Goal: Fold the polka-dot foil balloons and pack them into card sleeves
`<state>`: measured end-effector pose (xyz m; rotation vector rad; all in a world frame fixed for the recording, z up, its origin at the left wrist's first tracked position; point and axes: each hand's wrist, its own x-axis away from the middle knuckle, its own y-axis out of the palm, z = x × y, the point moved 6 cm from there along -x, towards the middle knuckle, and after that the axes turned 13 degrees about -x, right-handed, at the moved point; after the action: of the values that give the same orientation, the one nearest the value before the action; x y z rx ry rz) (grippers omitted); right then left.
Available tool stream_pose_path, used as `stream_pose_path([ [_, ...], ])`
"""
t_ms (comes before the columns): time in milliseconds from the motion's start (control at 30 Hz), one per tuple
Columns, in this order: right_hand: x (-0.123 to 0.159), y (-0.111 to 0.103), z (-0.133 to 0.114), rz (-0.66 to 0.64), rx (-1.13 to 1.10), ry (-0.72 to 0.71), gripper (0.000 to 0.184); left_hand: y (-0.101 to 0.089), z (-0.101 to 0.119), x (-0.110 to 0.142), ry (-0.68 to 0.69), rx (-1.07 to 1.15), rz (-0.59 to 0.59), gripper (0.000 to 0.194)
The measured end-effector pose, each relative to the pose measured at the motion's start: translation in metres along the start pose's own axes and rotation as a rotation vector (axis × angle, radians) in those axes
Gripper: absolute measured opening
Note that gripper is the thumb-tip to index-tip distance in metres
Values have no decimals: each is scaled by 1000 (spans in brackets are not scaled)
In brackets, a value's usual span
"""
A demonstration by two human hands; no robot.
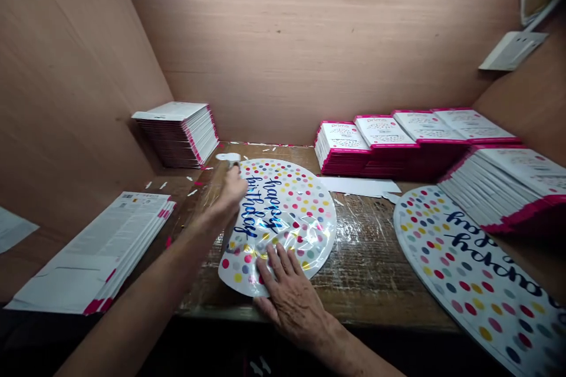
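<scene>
Here we are at a wooden workbench [367,268] wrapped in clear plastic film, boxed in on three sides by pale wood-grain panels [287,41]. Two polka-dot "happy birthday" foil balloons are out: one, the round balloon [292,224], lies mid-bench, and the second balloon [469,283] sits at the right, partly off the frame. The right hand [289,300] is wide open, fingers spread flat on the round balloon's near edge, gripping nothing. The left hand [230,194] is curled closed at the balloon's far left edge, with a white tab [227,157] poking out beyond the fingers; exactly what it pinches is hard to tell. Seven stacks of pink-edged packets are on show: four in the back row [411,141], one at the right [504,188], one at the back left [177,135], one flat at the front left [97,253]. A loose white sheet [358,186] lies just behind the round balloon.
</scene>
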<state>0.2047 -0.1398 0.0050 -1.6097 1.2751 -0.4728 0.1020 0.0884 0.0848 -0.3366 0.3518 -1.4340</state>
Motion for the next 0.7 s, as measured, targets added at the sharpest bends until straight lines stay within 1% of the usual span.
stream_pose_path([
  [67, 0, -4, -3, 40, -6, -25, 68, 43, 18, 9, 43, -175, -81, 41],
  [133, 6, -7, -7, 76, -18, -53, 64, 84, 31, 22, 97, -321, -153, 53],
  [200, 14, -8, -10, 96, -38, -71, 62, 120, 38, 36, 140, -445, -213, 62],
  [233, 18, -8, -12, 97, -48, -86, 62, 135, 40, 44, 157, -501, -241, 65],
  [267, 21, -8, -14, 93, -64, -118, 61, 147, 40, 50, 173, -553, -269, 67],
  [300, 24, -11, -16, 96, -93, -164, 54, 158, 40, 56, 192, -599, -297, 68],
  [333, 27, -18, -17, 116, -134, -215, 42, 166, 40, 61, 213, -640, -327, 68],
  [367, 29, -28, -16, 160, -185, -257, 28, 173, 40, 66, 238, -673, -358, 68],
  [400, 30, -43, -13, 233, -238, -287, 21, 177, 41, 71, 268, -700, -394, 67],
  [467, 29, -81, 6, 443, -325, -271, 26, 176, 45, 82, 340, -734, -472, 59],
  [500, 26, -100, 18, 554, -341, -238, 28, 170, 47, 90, 381, -741, -512, 52],
  [533, 19, -117, 32, 629, -348, -174, 28, 161, 48, 99, 420, -747, -555, 45],
  [567, 9, -131, 45, 693, -326, -100, 30, 148, 48, 110, 468, -742, -584, 37],
  [600, -5, -142, 56, 718, -299, -32, 34, 131, 46, 122, 516, -732, -584, 32],
  [633, -24, -148, 64, 694, -264, -4, 37, 112, 42, 136, 558, -725, -578, 28],
  [667, -46, -150, 69, 645, -228, 15, 39, 86, 41, 149, 649, -677, -456, 27],
  [700, -70, -148, 74, 563, -188, 26, 39, 56, 36, 160, 689, -653, -246, 28],
])
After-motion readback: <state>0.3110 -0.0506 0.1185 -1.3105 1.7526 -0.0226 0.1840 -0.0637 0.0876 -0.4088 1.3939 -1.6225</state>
